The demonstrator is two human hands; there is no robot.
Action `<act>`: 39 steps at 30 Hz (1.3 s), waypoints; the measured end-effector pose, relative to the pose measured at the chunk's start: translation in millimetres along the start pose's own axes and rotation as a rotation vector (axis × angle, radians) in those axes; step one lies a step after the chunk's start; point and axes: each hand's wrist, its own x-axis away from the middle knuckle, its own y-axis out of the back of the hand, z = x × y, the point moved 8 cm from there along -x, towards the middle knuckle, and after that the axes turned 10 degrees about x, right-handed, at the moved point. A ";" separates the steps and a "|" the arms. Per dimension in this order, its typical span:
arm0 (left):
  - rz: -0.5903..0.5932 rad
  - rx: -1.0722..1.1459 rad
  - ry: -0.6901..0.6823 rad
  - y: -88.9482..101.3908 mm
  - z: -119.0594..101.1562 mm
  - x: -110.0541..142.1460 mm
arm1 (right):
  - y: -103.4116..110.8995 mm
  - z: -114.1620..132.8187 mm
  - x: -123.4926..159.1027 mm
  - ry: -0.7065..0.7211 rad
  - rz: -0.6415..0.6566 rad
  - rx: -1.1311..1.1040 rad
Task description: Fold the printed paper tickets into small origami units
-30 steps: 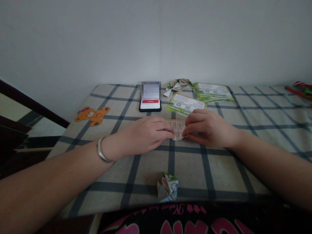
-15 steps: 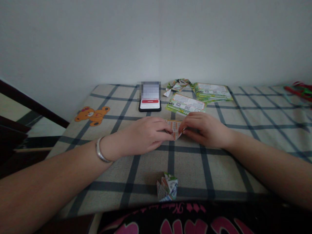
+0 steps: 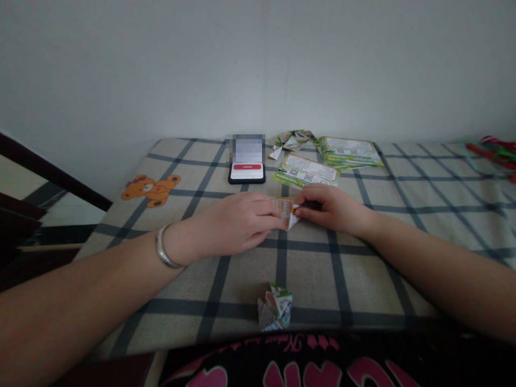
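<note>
A small printed paper [image 3: 287,210], orange and white with a folded-over corner, lies on the checked tablecloth between my hands. My left hand [image 3: 245,221] covers its left part, with the fingers curled down onto it. On the right side, my right hand [image 3: 328,208] pinches the folded edge between thumb and fingers. Close to the front edge of the table sits a folded paper piece [image 3: 276,307] with pointed flaps. Just beyond my right hand lies a flat green-and-white leaflet [image 3: 306,171].
A phone [image 3: 246,166] with a lit screen lies further back. Behind the leaflet are more folded papers [image 3: 296,140] and a stack of leaflets [image 3: 350,151] near the wall. An orange bear cutout [image 3: 151,190] is at the left; a red and green object [image 3: 494,153] is at the far right.
My right fingers have shifted slightly left and away from me, folding the paper's right corner inward so its white side shows. My left hand has stayed nearly in place.
</note>
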 end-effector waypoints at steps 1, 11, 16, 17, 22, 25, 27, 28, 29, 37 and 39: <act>0.003 -0.003 0.004 -0.2 0.1 0.0 | -0.4 -1.2 -0.3 -0.009 0.000 -0.004; 0.032 -0.056 0.009 -0.3 -2.1 -0.2 | 0.2 -6.0 -1.2 -0.066 -0.061 0.135; 0.047 -0.083 0.023 -2.5 -1.5 1.2 | 1.0 -3.3 -1.4 -0.068 -0.087 0.209; 0.049 -0.088 0.021 -3.0 -1.5 1.5 | 1.2 -2.6 -1.4 -0.064 -0.090 0.228; 0.037 -0.105 0.014 -3.5 -2.1 1.8 | 0.4 -3.3 -1.2 -0.076 -0.076 0.254; 0.027 -0.109 0.004 -2.6 -3.4 1.2 | 0.5 -3.7 -1.1 -0.079 -0.078 0.261; 0.046 -0.112 0.002 -3.7 -3.9 0.8 | 0.8 -3.7 -1.2 -0.079 -0.084 0.258; 0.057 -0.113 0.005 -4.3 -3.9 0.8 | 1.0 -3.9 -1.2 -0.084 -0.088 0.254; 0.064 -0.112 0.010 -4.6 -3.5 0.7 | 1.1 -4.2 -1.2 -0.091 -0.092 0.248; 0.063 -0.083 0.027 -4.7 -1.6 1.2 | 5.4 -2.4 1.7 -0.101 -0.153 0.213; 0.067 -0.084 0.031 -5.2 -1.1 1.5 | 8.2 -1.2 3.0 -0.085 -0.161 0.225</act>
